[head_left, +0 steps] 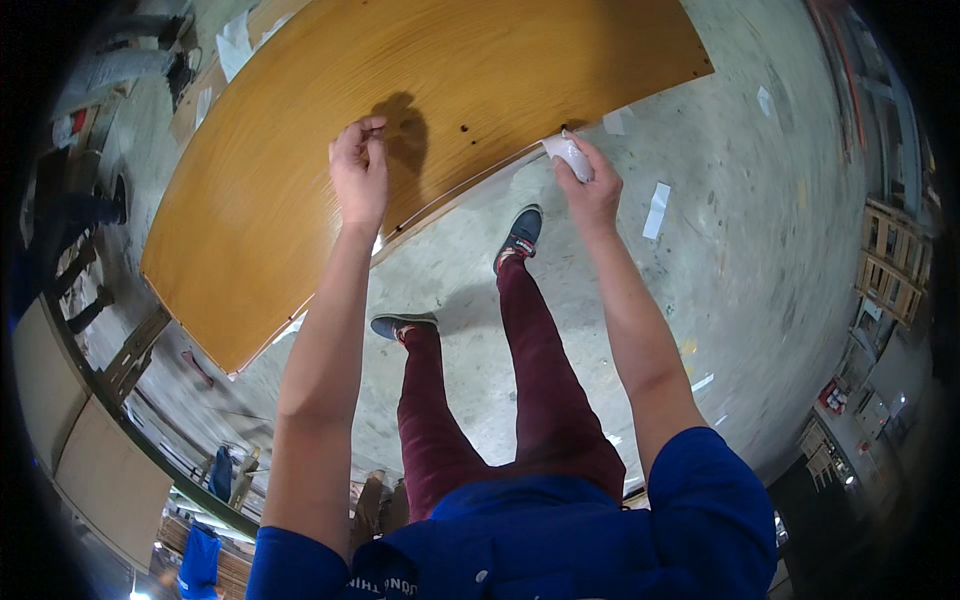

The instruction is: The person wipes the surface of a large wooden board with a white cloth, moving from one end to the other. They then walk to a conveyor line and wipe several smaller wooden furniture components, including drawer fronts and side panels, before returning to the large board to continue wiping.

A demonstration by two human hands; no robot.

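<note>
A large, glossy orange-brown panel (290, 190) fills the area in front of me, with small dark holes near its edges. Over its near part is my left hand (358, 175), fingers loosely bent and the thumb apart from them. I see nothing in that hand, and its shadow falls on the panel beside it. At the panel's near edge, my right hand (592, 185) grips a small white wad (570, 157), whether cloth or paper I cannot tell. Its fingertips are close to a dark hole on the edge.
My shoes (521, 232) stand on a grey concrete floor (740, 250) just below the panel. A white strip (656, 210) lies right of my right hand. Wooden pallets (890, 260) are at the far right. At left are a person's legs (90, 210) and a green-edged table (110, 470).
</note>
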